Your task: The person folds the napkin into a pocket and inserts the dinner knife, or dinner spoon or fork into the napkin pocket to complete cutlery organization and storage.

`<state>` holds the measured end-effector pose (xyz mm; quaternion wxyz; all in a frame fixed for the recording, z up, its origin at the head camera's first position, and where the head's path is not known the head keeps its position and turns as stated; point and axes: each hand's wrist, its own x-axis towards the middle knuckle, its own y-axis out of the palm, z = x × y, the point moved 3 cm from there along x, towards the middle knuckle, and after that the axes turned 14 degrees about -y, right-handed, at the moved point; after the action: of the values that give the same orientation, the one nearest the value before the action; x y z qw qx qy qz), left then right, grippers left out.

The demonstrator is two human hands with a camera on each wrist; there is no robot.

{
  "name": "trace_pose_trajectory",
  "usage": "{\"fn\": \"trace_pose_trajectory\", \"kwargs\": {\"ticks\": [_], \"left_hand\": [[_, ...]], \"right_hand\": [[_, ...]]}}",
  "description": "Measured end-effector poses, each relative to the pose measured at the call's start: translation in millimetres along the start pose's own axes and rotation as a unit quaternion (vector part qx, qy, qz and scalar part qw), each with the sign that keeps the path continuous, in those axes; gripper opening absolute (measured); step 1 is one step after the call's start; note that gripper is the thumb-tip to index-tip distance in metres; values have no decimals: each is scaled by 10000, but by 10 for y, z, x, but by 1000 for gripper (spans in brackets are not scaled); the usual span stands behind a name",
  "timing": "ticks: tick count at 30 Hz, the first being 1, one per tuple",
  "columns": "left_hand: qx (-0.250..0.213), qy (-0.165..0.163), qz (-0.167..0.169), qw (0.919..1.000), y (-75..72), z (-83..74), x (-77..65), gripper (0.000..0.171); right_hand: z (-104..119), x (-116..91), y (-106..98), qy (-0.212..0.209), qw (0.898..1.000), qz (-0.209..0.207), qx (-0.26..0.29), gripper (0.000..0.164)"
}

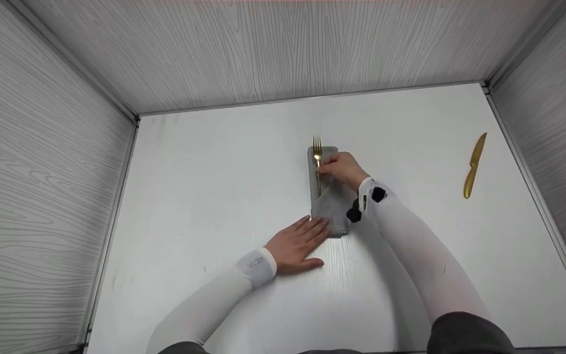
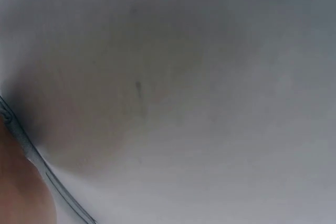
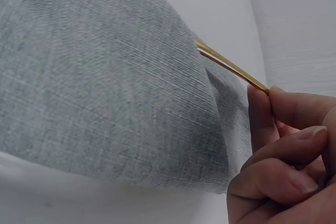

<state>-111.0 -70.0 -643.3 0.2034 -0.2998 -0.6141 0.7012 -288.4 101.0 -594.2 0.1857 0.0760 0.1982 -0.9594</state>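
Note:
A grey folded cloth napkin (image 1: 333, 209) lies lengthwise near the middle of the table. My right hand (image 1: 344, 168) pinches a gold fork (image 1: 317, 147) by its handle between thumb and fingers. The fork's tines point away from me, and its handle end goes under the slanted fold of the napkin, as the right wrist view shows with the gold handle (image 3: 231, 65) entering the cloth (image 3: 105, 87). My left hand (image 1: 298, 246) rests flat with its fingers spread, fingertips on the napkin's near left part. In the left wrist view only a napkin edge (image 2: 55, 184) and some skin show.
A gold knife (image 1: 474, 166) lies on the right side of the white table (image 1: 214, 172), blade pointing away. Grey wood-grain panels (image 1: 283, 54) stand along the back, left and right edges.

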Motion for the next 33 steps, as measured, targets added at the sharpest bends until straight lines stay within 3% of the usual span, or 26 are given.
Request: {"fn": "trace_pose_trajectory", "kwargs": {"ticks": [19, 33], "left_hand": [[212, -15, -124, 9997, -4, 15, -22, 85], [138, 4, -73, 9999, 19, 16, -11, 85]], "right_hand": [[-54, -49, 91, 176, 9918, 1106, -613, 14], [-138, -29, 122, 261, 9915, 1113, -626, 13]]}}
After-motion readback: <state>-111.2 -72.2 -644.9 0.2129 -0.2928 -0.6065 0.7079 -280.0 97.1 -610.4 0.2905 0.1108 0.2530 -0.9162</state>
